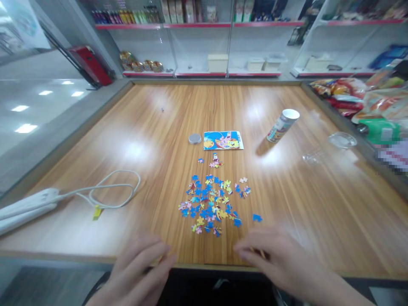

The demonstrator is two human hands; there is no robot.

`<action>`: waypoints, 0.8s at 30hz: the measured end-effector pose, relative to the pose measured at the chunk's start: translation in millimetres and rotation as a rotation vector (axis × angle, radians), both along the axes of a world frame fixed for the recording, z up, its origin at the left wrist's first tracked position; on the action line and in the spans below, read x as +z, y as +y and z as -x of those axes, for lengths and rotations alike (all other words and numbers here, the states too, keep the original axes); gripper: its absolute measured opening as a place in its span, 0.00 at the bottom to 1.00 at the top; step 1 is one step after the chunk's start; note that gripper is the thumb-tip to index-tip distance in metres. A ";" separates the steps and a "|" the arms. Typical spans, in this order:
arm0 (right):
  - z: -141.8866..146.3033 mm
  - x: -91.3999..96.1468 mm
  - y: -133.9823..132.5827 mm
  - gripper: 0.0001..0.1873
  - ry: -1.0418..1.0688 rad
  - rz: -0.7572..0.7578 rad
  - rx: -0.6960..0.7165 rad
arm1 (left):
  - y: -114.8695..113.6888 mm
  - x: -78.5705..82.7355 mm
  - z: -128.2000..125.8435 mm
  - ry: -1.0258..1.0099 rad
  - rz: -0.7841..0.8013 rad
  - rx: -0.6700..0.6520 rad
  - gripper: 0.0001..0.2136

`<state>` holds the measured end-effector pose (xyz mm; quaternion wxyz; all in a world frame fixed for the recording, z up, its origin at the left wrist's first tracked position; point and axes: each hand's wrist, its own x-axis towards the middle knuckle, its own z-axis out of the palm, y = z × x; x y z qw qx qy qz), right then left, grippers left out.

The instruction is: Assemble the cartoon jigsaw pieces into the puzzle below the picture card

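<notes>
A heap of several small jigsaw pieces [212, 204], mostly blue, yellow and pink, lies on the wooden table [143, 140]. Beyond it lies a colourful picture card [223, 140] beside a round grey lid [194, 138]. A printed cardboard tube [282, 125] stands tilted to the right. My left hand [140, 274] rests at the table's near edge, fingers curled together, motion-blurred. My right hand [277, 259] lies near the edge just below the heap, fingers bent, apparently pinching something small that I cannot make out.
A white power strip [25, 208] with a looped cable [111, 191] lies at the left. A clear plastic cup [331, 146] lies on its side at the right, next to snack bags [366, 100]. Shelves with goods [197, 38] stand behind.
</notes>
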<state>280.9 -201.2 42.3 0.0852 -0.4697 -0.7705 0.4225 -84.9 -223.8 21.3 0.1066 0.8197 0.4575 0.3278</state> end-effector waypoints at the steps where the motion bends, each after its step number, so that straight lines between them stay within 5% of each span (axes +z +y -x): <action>1: 22.4 0.2 25.8 0.16 0.068 -0.156 0.027 | 28.0 2.0 -14.0 0.040 -0.057 -0.111 0.33; 3: 63.4 -5.5 66.7 0.12 -0.024 -0.377 0.079 | 92.6 5.9 -42.1 -0.025 -0.128 -0.171 0.22; 6: 103.2 -19.4 95.8 0.09 -0.181 -0.487 0.213 | 185.5 4.0 -72.7 -0.198 -0.157 -0.198 0.11; 10: 119.1 -31.7 100.9 0.06 -0.250 -0.544 0.295 | 260.3 -11.8 -90.9 -0.308 -0.115 -0.250 0.09; 13: 121.9 -35.6 101.7 0.05 -0.278 -0.604 0.326 | 282.2 -24.5 -98.0 -0.355 -0.106 -0.295 0.06; 18: 122.1 -37.7 101.3 0.10 -0.274 -0.638 0.339 | 285.2 -41.1 -103.0 -0.384 -0.066 -0.366 0.06; 24: 125.8 -52.1 94.4 0.03 -0.278 -0.662 0.369 | 279.2 -46.8 -105.1 -0.040 0.060 -0.609 0.08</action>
